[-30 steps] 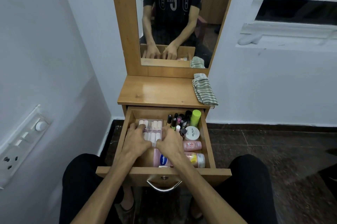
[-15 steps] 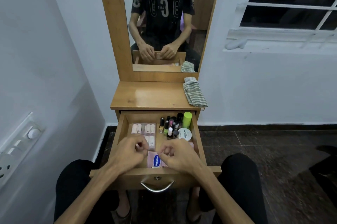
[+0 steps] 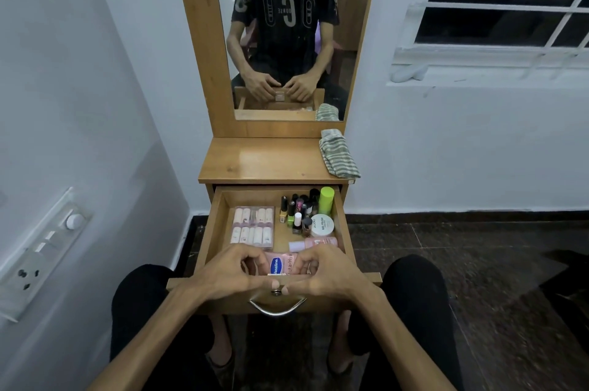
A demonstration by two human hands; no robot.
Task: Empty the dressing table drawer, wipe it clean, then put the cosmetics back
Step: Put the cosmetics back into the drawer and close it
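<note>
I have both hands over the front edge of the open drawer (image 3: 220, 215), above its metal handle (image 3: 276, 307). My left hand (image 3: 229, 272) and right hand (image 3: 322, 272) have their fingers curled inward toward each other, and together they pinch a small flat pinkish item (image 3: 276, 276) between the fingertips; in the mirror (image 3: 287, 40) it shows as a small square piece held between both hands. Just behind my hands lies a pink Vaseline tube (image 3: 280, 263) on the drawer floor. Farther back on the left sits a clear case of pale tubes (image 3: 253, 226); on the right stand nail polish bottles (image 3: 296, 212), a lime green bottle (image 3: 326, 201), a white jar (image 3: 322, 225) and a pink bottle (image 3: 314, 243) lying on its side. A striped cloth (image 3: 338, 158) rests on the tabletop (image 3: 255, 161), at its right edge.
</note>
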